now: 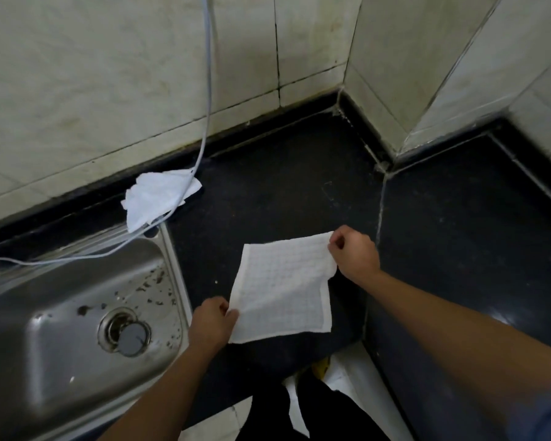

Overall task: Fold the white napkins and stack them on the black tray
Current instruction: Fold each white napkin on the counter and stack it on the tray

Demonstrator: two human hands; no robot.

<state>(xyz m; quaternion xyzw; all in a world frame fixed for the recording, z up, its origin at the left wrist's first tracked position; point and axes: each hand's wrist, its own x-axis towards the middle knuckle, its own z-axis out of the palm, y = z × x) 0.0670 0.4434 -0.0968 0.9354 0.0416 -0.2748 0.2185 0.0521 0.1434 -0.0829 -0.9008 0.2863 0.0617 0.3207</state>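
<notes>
A white napkin [283, 288] with an embossed grid is spread out just above the black counter [268, 192], held between both hands. My left hand [210, 323] pinches its near left corner. My right hand [353, 253] pinches the far right corner, where the edge curls under. A pile of crumpled white napkins [156, 198] lies at the back of the counter, by the wall and the sink's far corner. No black tray shows in view.
A steel sink [61, 313] with a drain plug fills the left side. A white cable [204, 106] hangs down the tiled wall, crosses the napkin pile and runs over the sink rim. Tiled walls form a corner at the back right.
</notes>
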